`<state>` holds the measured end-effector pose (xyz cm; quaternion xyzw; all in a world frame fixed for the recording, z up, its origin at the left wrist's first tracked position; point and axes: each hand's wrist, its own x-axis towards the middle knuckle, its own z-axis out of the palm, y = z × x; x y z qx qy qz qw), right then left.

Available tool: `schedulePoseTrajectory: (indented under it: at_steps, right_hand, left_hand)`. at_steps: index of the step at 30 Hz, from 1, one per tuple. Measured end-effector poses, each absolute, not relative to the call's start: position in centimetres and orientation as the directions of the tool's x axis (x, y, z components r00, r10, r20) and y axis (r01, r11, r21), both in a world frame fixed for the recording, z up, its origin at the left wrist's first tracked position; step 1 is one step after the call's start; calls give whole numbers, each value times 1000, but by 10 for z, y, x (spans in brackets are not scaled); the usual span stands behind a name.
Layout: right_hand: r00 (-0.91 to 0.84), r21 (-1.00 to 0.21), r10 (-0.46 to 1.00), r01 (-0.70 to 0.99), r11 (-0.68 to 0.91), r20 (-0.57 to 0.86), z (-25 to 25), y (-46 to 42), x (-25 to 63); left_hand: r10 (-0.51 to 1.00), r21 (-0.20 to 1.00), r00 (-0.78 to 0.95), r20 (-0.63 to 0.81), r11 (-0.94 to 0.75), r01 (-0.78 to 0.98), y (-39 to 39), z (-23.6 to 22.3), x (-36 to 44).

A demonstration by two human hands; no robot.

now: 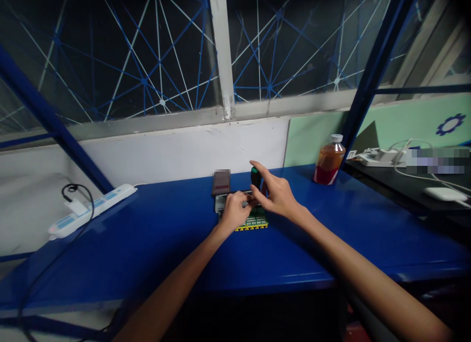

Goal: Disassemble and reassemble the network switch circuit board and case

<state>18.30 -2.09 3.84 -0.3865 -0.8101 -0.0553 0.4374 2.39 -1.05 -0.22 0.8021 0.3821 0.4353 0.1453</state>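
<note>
A screwdriver with a black and green handle stands upright over a green circuit board with a yellow front edge. My right hand is at its handle, thumb in front and index finger stretched past the top; the other fingers are partly hidden. Beside it, my left hand is low over the board, its fingers drawn together near the base of the screwdriver. What those fingers pinch is hidden. A grey case or tray shows just left of the board, partly covered by my left hand.
Behind the case lies a dark, flat, phone-like device. A bottle of reddish-brown drink stands at the back right of the blue table. To the left is a white power strip with a black cable; chargers and cables lie far right.
</note>
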Motion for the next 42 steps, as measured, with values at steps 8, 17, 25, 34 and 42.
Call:
schedulePoseTrajectory:
  at_steps: [8, 17, 25, 34, 42]
  right_hand:
    - [-316, -320, 616, 636, 702, 722, 38, -18, 186]
    - [-285, -354, 625, 624, 696, 726, 37, -15, 187]
    - [-272, -297, 592, 665, 685, 758, 37, -16, 185]
    - [-289, -303, 604, 660, 688, 743, 36, -16, 186]
    - [-282, -315, 606, 653, 689, 743, 38, -17, 187]
  left_hand:
    - [726, 532, 368, 581, -681, 503, -9, -4, 23]
    - [735, 534, 381, 561, -673, 512, -11, -2, 25]
    - [760, 564, 297, 577, -635, 529, -12, -1, 25]
    - [781, 596, 308, 543, -618, 514, -14, 0, 27]
    - [778, 596, 333, 533, -624, 505, -13, -2, 28]
